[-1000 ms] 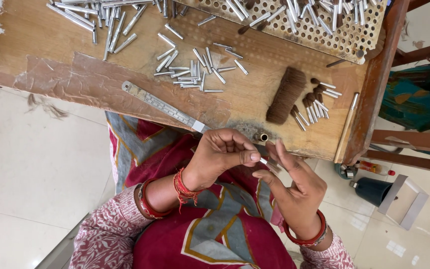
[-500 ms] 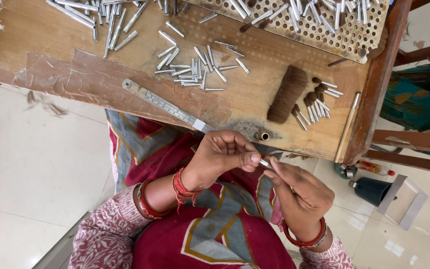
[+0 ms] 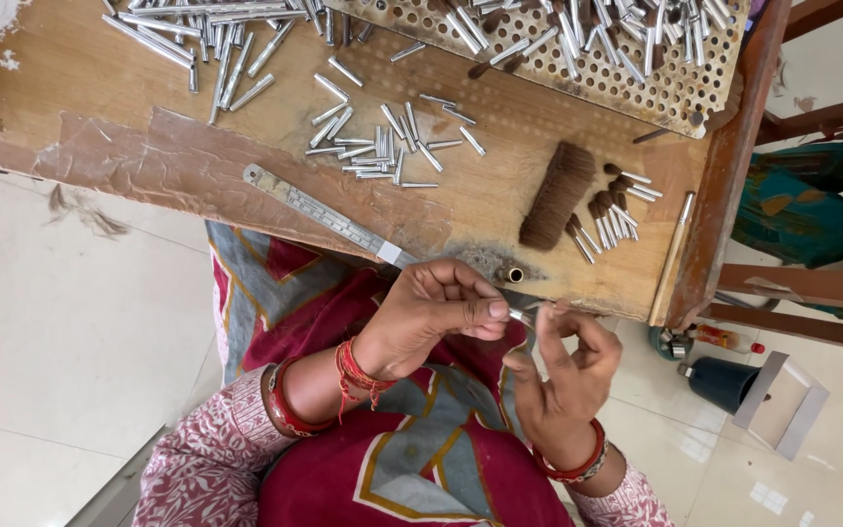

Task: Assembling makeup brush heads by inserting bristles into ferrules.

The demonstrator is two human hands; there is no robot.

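Note:
My left hand [image 3: 436,312] pinches a small silver metal tube [image 3: 520,315] between thumb and forefinger, just below the wooden table's near edge [image 3: 197,185]. My right hand [image 3: 563,376] is raised beside it, and its thumb and fingertips close on the tube's free end. Both hands hover over my lap. Red bangles circle both wrists. On the table lie a bundle of brown bristle [image 3: 558,195] and, next to it, several tubes with brown tufts [image 3: 609,220].
A loose heap of bare metal tubes [image 3: 382,146] lies mid-table, with longer ones [image 3: 197,39] at the far left. A perforated tray [image 3: 680,93] holding tubes sits at the back. A metal ruler [image 3: 324,210], a brass ring [image 3: 512,275] and a wooden stick [image 3: 672,259] lie near the edge.
The right hand's fingers have lifted and closed in on the tube's end. The left hand keeps its pinch and has barely shifted.

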